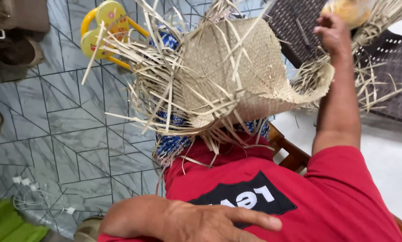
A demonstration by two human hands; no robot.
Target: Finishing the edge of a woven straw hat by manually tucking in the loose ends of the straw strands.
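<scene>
A person in a red shirt sits looking down at a half-woven straw mat (237, 67) lying across their lap, over a blue patterned cloth (169, 143). The mat is the landmark here. Its centre is tightly plaited and pale tan; loose, unwoven strips bristle from its edges in every direction.

The right hand (333, 31) is raised above and beyond the mat's far right corner. Its fingers curl closed near a yellowish rounded object (351, 10) at the top of the view, but whether they actually grip it or a bunch of strips cannot be told. The left hand (210, 222) rests flat against the shirt, below the mat and nearer the camera, fingers extended and holding nothing.

Left of the mat is a grey tiled floor (53, 112). A yellow plastic stool (104, 27) stands just beyond the mat's upper left edge, and a white coiled cable (35, 197) lies well below and left. To the mat's right sits a dark wicker surface (389, 67).

The mat looks light and flexible, bending under its own weight. The dry strips seem brittle and likely to crease or snap, so the woven centre or a firm finished edge appears the safer place to take hold, rather than the loose ends.
</scene>
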